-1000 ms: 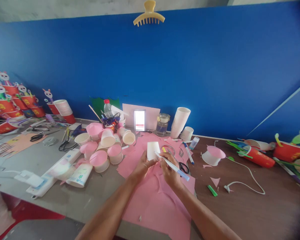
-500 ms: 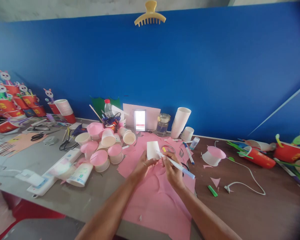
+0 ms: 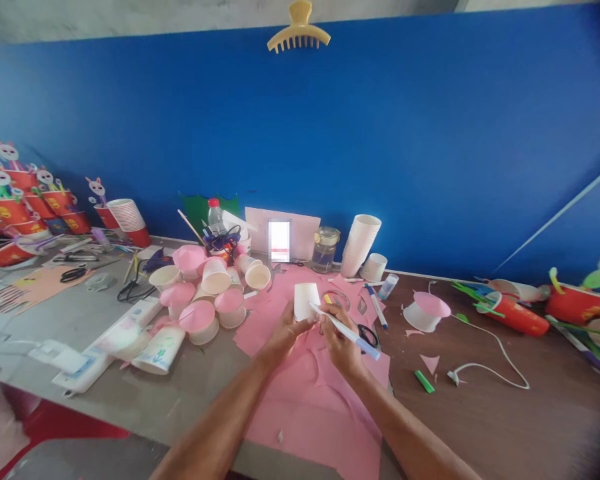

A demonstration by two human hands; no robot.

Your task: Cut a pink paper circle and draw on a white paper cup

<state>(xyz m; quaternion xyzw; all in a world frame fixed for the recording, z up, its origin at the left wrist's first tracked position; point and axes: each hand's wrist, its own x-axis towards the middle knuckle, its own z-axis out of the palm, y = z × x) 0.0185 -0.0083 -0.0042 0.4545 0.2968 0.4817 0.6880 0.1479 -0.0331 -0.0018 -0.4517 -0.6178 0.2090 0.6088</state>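
Note:
My left hand (image 3: 286, 333) is closed around a small white paper cup (image 3: 306, 300), holding it with its plain side facing me. In my right hand (image 3: 339, 337) is a marker (image 3: 353, 335) with a pale blue and white barrel, its tip at the cup's lower right side. Whether the tip touches the surface I cannot tell. Both hands are over pink paper sheets (image 3: 325, 413) spread on the table. Black scissors handles (image 3: 368, 335) show beside my right hand, their blades hidden.
On the left, several cups topped with pink paper (image 3: 199, 316) crowd by a power strip (image 3: 111, 347). Behind stand a glass jar (image 3: 325, 250) and a stack of white cups (image 3: 361, 245). Right lie a blue marker (image 3: 377, 307), a pink-topped cup (image 3: 427, 313) and a white cable (image 3: 503, 343).
The marker's tip has shifted slightly left on the cup, and its back end has swung left and down. The scissors handles show more. The cup has turned a little.

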